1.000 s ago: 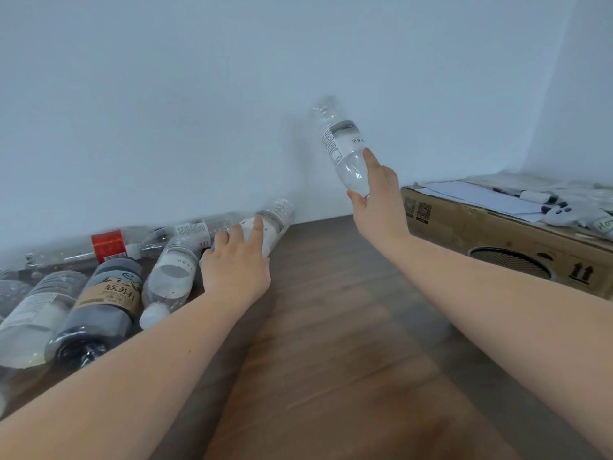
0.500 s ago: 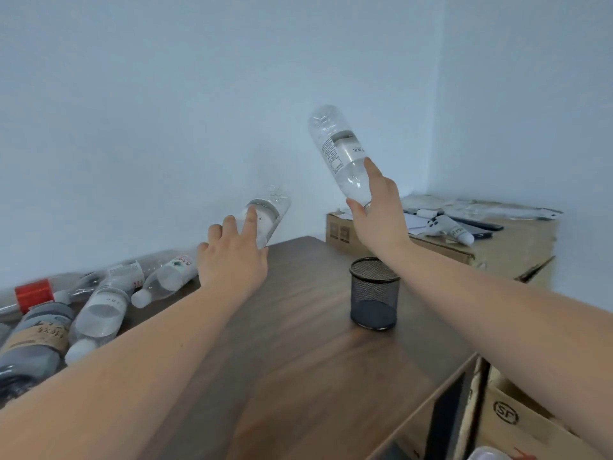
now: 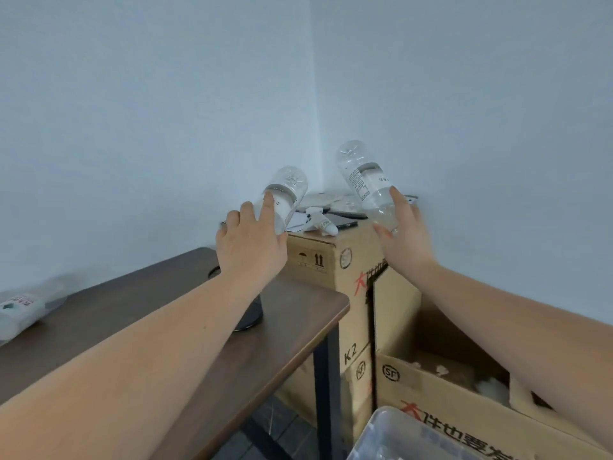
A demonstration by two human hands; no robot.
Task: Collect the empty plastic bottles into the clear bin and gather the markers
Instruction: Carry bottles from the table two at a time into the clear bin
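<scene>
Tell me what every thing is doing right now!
Left hand: grips a bottle.
Left bottle: held up, base upward, tilted.
Right hand: grips another bottle.
Right bottle: held up, base upward, tilted.
Clear bin: on the floor, open.
Low cardboard box: flaps open.
Bottle on the table: lying down.

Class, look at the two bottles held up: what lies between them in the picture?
In the head view, between the left bottle and the right bottle, the cardboard box top shows, with papers and a white tube.
</scene>
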